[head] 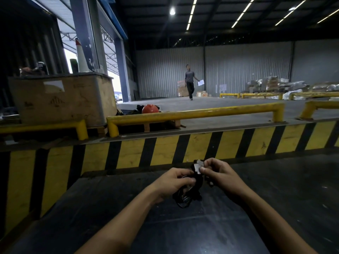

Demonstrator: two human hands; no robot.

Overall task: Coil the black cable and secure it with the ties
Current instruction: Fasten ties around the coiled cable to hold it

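Black, thin and bunched into one loose bundle, the black cable (190,189) hangs between two bare hands above the dark flat work surface (201,226). The left hand (172,182) grips the bundle's middle; the right hand (220,175) pinches a small pale tab (199,166) at its top. Loops dangle just over the surface. Beyond its far edge runs one yellow-and-black striped barrier (165,149).

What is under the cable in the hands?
Under the cable lies the dark table. The left hand and right hand cover the bundle's middle, so that part is hidden.
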